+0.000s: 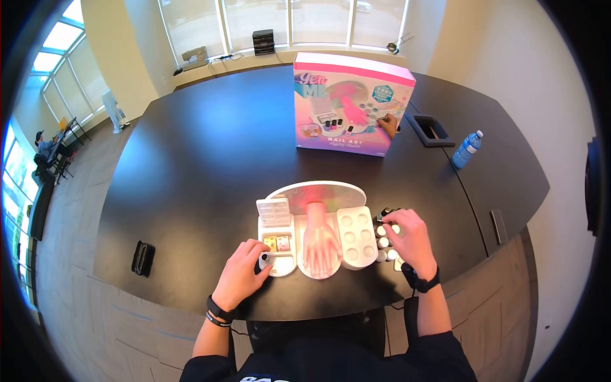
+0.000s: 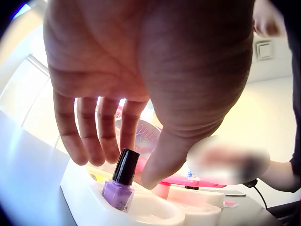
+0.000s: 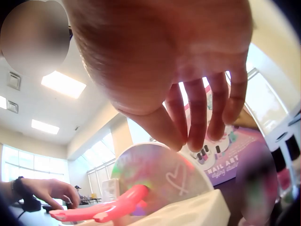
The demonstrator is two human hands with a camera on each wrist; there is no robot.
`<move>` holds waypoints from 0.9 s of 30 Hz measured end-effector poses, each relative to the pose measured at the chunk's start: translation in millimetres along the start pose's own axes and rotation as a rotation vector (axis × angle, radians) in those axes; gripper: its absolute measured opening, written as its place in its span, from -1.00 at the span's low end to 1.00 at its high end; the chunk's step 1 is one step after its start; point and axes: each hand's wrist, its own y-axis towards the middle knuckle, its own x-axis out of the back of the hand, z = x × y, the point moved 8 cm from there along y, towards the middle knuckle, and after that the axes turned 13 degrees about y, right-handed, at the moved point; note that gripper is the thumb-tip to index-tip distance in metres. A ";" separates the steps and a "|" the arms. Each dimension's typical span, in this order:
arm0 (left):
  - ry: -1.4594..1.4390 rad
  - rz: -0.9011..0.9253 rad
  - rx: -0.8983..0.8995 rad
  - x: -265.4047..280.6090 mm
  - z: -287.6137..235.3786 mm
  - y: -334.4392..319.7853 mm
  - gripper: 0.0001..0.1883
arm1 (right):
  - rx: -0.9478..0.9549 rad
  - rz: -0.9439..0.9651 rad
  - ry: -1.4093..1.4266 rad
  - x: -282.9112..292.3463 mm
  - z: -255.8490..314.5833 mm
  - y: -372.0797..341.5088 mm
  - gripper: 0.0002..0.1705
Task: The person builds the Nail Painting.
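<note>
A purple nail polish bottle (image 2: 118, 188) with a black cap stands slightly tilted in the white tray's (image 1: 280, 265) left recess. Around it hover my left hand's (image 1: 240, 274) spread fingers and thumb, with no clear grip on the cap. The pink model hand (image 1: 320, 239) lies in the middle of the set, before the rounded mirror (image 1: 296, 196). Over the small bottles (image 1: 382, 242) on the right is my right hand (image 1: 410, 240), its thumb and fingertips close together; nothing shows between them in the right wrist view. The white panel with round wells (image 1: 358, 232) lies beside it.
A large pink and purple box (image 1: 350, 108) stands behind the set. Further right are a table socket tray (image 1: 430, 130), a water bottle (image 1: 468, 150) and a phone (image 1: 498, 226). A black case (image 1: 143, 258) lies at the left. Another person (image 1: 46, 145) sits far left.
</note>
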 end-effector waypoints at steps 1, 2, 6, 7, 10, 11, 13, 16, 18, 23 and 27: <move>0.007 -0.012 -0.005 2.3 -1.2 0.8 -0.65 | -0.004 -0.017 -0.055 3.5 -5.2 2.7 -0.86; 0.016 -0.025 -0.010 4.7 -2.5 1.7 -0.64 | -0.037 -0.019 -0.060 5.1 -12.1 5.1 -0.84; 0.018 -0.043 -0.022 10.5 -8.2 3.3 -0.62 | -0.074 -0.015 -0.133 3.8 -30.9 14.1 -0.81; 0.017 -0.052 -0.020 11.6 -9.0 3.2 -0.62 | -0.075 0.000 -0.147 1.1 -37.2 15.1 -0.79; 0.012 -0.078 -0.021 14.7 -11.2 2.5 -0.62 | -0.086 0.026 -0.168 -7.5 -50.1 17.8 -0.76; 0.006 -0.090 -0.022 16.0 -11.7 2.5 -0.63 | -0.101 0.037 -0.174 -10.9 -54.6 18.0 -0.74; 0.006 -0.100 -0.023 18.1 -12.7 2.8 -0.64 | -0.106 0.038 -0.200 -14.9 -61.4 17.8 -0.76; 0.007 -0.115 -0.026 22.1 -14.3 2.7 -0.66 | -0.113 0.046 -0.238 -18.7 -69.8 17.6 -0.79; 0.007 -0.121 -0.032 23.5 -14.9 3.4 -0.67 | -0.114 0.048 -0.251 -19.9 -72.1 18.2 -0.79; -0.016 -0.121 -0.016 21.5 -12.8 3.6 -0.65 | -0.106 0.038 -0.247 -21.1 -71.3 18.2 -0.82; -0.021 -0.143 -0.018 23.8 -15.2 5.5 -0.66 | -0.117 0.060 -0.264 -20.1 -69.0 19.1 -0.83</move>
